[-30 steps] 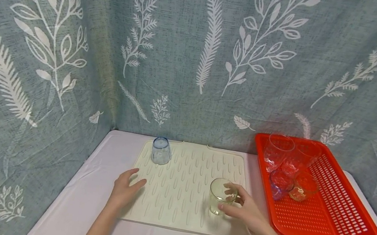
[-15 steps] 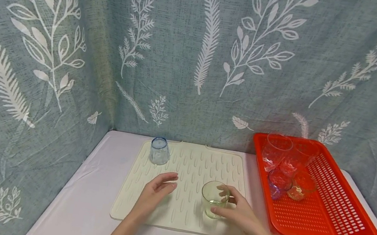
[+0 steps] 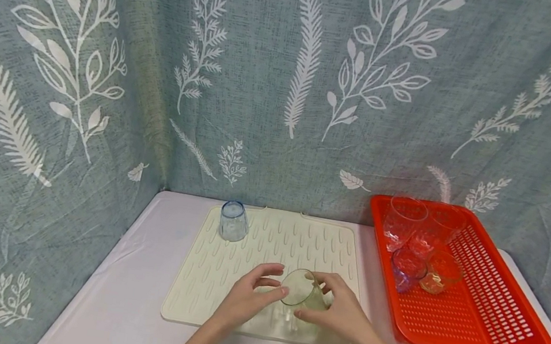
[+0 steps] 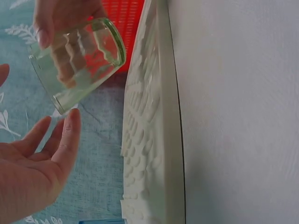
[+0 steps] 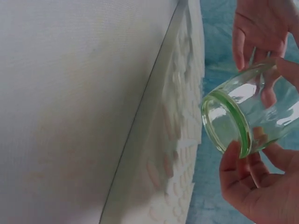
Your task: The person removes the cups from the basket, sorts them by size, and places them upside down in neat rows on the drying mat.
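A pale green drinking glass is tilted above the ribbed drying mat, its mouth turned toward the left hand. My right hand holds it by the side, thumb and fingers around the wall. In the right wrist view, the right fingers sit against the thick base of the glass. My left hand is raised beside the rim, fingers relaxed and apart. Left fingertips come right at the rim in the left wrist view, where the left hand lies below the glass.
An upside-down blue-tinted glass stands at the mat's back left corner. To the right, a red plastic basket holds several clear, purple and amber glasses. A patterned green curtain hangs behind the white-covered table.
My left hand has moved right, up to the glass's rim. The right hand has brought the green glass left and tipped it from upright toward the left hand.
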A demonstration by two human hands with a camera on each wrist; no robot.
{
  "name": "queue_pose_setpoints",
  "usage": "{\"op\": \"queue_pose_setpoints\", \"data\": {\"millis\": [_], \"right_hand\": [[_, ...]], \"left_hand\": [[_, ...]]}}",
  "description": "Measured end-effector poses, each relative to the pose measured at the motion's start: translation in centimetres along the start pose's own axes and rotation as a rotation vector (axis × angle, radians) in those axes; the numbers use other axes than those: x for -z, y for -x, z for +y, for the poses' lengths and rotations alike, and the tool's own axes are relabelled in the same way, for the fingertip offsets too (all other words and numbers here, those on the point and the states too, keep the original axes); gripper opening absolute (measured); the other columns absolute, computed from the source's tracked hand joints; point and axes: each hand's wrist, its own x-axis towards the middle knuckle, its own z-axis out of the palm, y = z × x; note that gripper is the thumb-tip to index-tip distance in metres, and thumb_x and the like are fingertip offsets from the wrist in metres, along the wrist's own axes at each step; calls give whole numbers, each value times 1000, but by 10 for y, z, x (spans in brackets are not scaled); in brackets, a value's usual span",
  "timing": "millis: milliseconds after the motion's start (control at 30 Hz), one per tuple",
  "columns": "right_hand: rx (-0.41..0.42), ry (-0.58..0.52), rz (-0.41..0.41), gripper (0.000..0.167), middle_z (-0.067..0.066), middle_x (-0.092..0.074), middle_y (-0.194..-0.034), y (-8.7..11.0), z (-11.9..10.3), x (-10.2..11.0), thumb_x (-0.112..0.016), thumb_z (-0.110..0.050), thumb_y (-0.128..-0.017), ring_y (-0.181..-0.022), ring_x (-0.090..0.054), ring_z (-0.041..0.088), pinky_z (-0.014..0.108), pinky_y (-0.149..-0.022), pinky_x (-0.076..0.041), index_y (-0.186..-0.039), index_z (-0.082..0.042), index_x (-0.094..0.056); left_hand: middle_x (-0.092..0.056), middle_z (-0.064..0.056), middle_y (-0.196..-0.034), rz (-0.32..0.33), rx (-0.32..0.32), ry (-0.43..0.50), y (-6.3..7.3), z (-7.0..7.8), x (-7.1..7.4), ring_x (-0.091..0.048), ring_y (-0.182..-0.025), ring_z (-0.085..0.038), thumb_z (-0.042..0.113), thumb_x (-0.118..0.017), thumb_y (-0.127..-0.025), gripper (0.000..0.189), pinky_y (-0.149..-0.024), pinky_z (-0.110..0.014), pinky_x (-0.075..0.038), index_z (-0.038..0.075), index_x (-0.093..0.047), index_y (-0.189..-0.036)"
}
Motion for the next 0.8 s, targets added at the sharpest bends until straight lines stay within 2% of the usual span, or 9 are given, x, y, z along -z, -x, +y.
{"op": "queue_pose_setpoints", "data": {"millis": [200, 367, 567, 800], "right_hand": [[77, 87, 5, 70, -5, -57, -109, 2, -6, -3, -89, -42, -63, -96, -53, 17, 32, -74, -46, -122, -15, -65], [107, 117, 21, 71, -6, -55, -110, 3, -9, -6, -90, -42, -61, -99, -51, 16, 34, -77, -47, -123, -18, -65], [149, 149, 37, 72, -5, -54, -112, 5, -10, -9, -91, -41, -61, -105, -50, 16, 42, -85, -47, -124, -20, -64], [153, 159, 43, 72, -6, -53, -114, 7, -12, -10, -92, -37, -61, -108, -49, 17, 44, -88, -47, -125, -19, -63]], "left_hand": [[-55, -10, -135, 17, 10, -99, 0, 1, -7, -56, -116, -28, 37, -74, -86, 59, -82, -43, -53, 15, -54, -136], [-55, -11, -132, 25, -14, -148, -1, -1, -10, -56, -114, -28, 40, -77, -82, 63, -81, -38, -53, 13, -54, -135], [-57, -13, -128, 21, -60, -167, -1, -5, -13, -56, -112, -31, 39, -79, -79, 67, -81, -35, -52, 9, -54, -134], [-58, -12, -126, 43, -71, -174, -1, -5, -13, -58, -110, -31, 35, -82, -78, 62, -78, -34, -53, 12, -58, -130]]}}
